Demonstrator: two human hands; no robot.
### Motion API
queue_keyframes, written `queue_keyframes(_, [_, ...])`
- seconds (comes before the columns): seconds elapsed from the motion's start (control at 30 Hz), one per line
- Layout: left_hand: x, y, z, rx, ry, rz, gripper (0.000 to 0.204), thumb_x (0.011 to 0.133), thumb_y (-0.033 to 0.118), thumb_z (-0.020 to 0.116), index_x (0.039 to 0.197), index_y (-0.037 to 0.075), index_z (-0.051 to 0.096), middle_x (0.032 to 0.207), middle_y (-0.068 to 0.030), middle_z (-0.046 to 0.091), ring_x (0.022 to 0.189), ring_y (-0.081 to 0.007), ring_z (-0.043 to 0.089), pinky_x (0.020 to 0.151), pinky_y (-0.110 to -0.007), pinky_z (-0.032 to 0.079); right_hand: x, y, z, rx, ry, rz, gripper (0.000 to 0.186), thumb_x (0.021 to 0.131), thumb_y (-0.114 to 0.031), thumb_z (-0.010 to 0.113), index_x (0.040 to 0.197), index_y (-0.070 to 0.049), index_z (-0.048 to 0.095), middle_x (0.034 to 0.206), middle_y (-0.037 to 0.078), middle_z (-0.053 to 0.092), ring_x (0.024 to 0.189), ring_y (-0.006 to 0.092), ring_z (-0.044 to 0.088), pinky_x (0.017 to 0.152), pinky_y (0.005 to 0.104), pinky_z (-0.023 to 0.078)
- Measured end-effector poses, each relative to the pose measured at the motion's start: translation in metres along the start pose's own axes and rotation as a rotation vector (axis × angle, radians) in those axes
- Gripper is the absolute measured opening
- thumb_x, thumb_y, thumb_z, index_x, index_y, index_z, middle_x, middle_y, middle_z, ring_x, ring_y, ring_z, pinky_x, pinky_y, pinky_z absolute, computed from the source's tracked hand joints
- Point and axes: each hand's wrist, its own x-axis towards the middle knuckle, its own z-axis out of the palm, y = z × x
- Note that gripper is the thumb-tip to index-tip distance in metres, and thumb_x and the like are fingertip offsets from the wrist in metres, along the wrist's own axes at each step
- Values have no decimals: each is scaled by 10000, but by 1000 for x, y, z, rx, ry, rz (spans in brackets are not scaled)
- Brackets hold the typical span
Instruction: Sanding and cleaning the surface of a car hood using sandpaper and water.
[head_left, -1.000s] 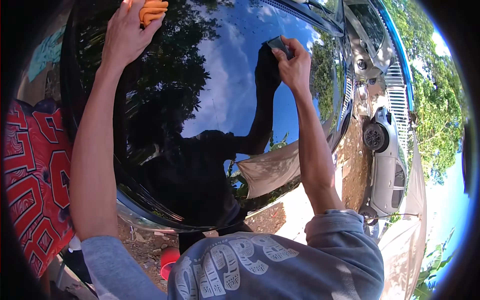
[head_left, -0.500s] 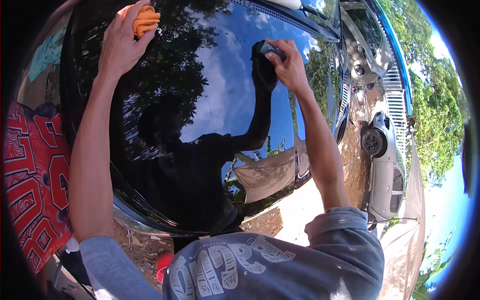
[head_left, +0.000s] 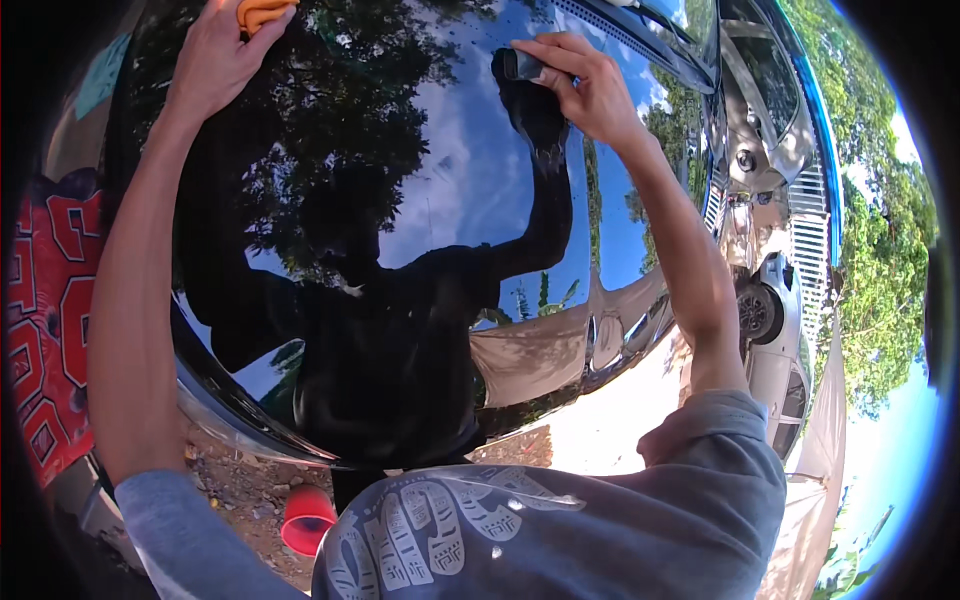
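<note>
A glossy black car hood [head_left: 440, 350] stretches out under both my arms, mirroring trees, sky and my own dark outline. At its far left, my left hand [head_left: 218, 62] is closed around a folded orange cloth [head_left: 263, 14], partly cut off by the upper rim of the picture. Farther right, my right hand [head_left: 590, 88] pinches a small dark flat block [head_left: 524, 67] between thumb and fingers. The block appears to rest against the hood, over the reflected hand; its exact kind cannot be made out.
Vents and a wiper [head_left: 672, 42] border the hood's far right. A red bucket [head_left: 308, 520] stands on the stony ground near me. Red printed fabric [head_left: 55, 330] is at the left, a teal cloth [head_left: 100, 75] beyond. A silver vehicle [head_left: 775, 370] is parked at right.
My left hand has moved up and left with the orange cloth. The right hand has shifted the dark block slightly up and left. The view has tilted, showing more of the bucket.
</note>
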Motion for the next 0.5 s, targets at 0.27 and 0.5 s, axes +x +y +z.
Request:
queue_keyframes(0.27, [0,8,5,-13,9,-62,508,831,38,715,1297,11,515,1130,-161,599,1040,-286,619,921,-359,492,-3,2,-3,-75,7,-49,401,857,13,648,1226,-125,721,1141,147,670,1041,352,657,896,394,535])
queue_keyframes(0.5, [2,5,2,2,0,-59,488,825,64,720,1272,13,531,1135,-173,599,1047,-314,629,917,-372,500,-24,5,5,-82,46,49,373,865,-2,644,1219,-98,711,1114,154,662,992,357,654,863,388,534])
